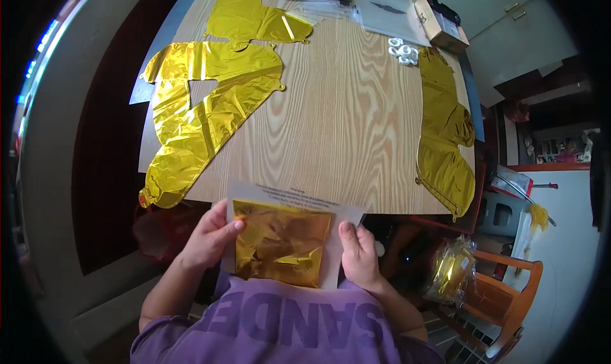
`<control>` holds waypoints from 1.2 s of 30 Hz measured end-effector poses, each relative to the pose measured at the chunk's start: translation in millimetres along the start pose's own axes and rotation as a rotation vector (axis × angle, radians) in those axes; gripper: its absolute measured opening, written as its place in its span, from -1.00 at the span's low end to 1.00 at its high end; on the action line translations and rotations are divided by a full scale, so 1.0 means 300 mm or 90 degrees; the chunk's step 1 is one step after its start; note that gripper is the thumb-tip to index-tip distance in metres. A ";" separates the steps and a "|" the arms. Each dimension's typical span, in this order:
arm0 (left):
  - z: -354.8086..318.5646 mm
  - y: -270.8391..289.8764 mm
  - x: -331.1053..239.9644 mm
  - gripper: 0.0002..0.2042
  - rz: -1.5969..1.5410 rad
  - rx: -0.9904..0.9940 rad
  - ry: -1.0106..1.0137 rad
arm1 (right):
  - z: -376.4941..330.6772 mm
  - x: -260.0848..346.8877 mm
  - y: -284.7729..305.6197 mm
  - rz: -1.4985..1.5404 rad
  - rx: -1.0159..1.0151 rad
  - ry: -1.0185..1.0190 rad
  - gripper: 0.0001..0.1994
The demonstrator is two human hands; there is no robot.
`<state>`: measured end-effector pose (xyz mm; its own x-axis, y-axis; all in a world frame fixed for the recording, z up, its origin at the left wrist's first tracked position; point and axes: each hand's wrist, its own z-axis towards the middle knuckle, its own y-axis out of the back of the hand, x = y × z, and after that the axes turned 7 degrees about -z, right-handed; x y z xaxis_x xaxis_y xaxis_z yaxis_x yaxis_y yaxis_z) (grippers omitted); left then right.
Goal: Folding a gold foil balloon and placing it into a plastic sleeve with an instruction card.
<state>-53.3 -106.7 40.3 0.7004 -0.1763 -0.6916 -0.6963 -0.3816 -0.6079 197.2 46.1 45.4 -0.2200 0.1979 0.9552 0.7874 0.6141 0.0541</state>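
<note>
Close to my body, past the table's near edge, I hold up a flat pale plastic packet (333, 252) with printed text along its top. A folded gold foil balloon (280, 243) fills most of it; I cannot tell whether the foil lies fully inside. My left hand (213, 236) pinches the packet's left edge, thumb over the foil's side. On the right edge my right hand (359, 252) grips the packet, thumb on the front and fingers behind.
Flat gold foil balloons lie at the table's left (197, 109), far left (238, 10) and right side (442, 109). White rings (403, 50), a small box (439, 29) and clear plastic bags (388, 14) are at the far right. A wooden chair (509, 294) holds another packet (450, 271).
</note>
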 end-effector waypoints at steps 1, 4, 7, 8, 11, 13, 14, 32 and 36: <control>-0.022 -0.010 0.014 -0.52 -0.029 -0.024 0.029 | -0.012 -0.012 0.004 0.030 0.022 -0.049 -0.66; -0.054 -0.010 0.040 -0.52 -0.073 -0.055 0.081 | -0.017 -0.093 0.006 0.094 0.026 -0.128 -0.65; -0.083 -0.062 0.009 -0.54 -0.067 -0.040 0.031 | -0.022 -0.041 0.027 0.105 0.075 -0.101 -0.65; -0.108 -0.055 0.019 -0.54 -0.061 -0.045 0.054 | -0.040 -0.014 0.023 0.099 0.071 -0.123 -0.66; -0.213 -0.027 0.054 -0.53 -0.053 -0.025 0.114 | -0.113 -0.026 0.036 0.096 0.110 -0.151 -0.57; -0.244 -0.069 0.040 -0.53 -0.068 -0.038 0.122 | -0.124 -0.040 0.053 0.121 0.127 -0.150 -0.61; -0.255 -0.082 0.038 -0.54 -0.076 -0.044 0.127 | -0.122 -0.041 0.053 0.115 0.124 -0.133 -0.63; 0.066 -0.144 0.100 -0.12 0.312 -0.106 -0.124 | -0.008 0.000 0.168 -0.016 0.108 0.080 0.15; 0.069 -0.168 0.105 -0.18 0.406 -0.112 -0.198 | 0.009 0.011 0.198 -0.207 0.120 0.083 0.04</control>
<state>0.6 -74.2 41.0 0.0715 -0.1575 -0.9849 -0.9000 -0.4359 0.0043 241.8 85.2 51.2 -0.3563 -0.1206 0.9265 0.5669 0.7603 0.3170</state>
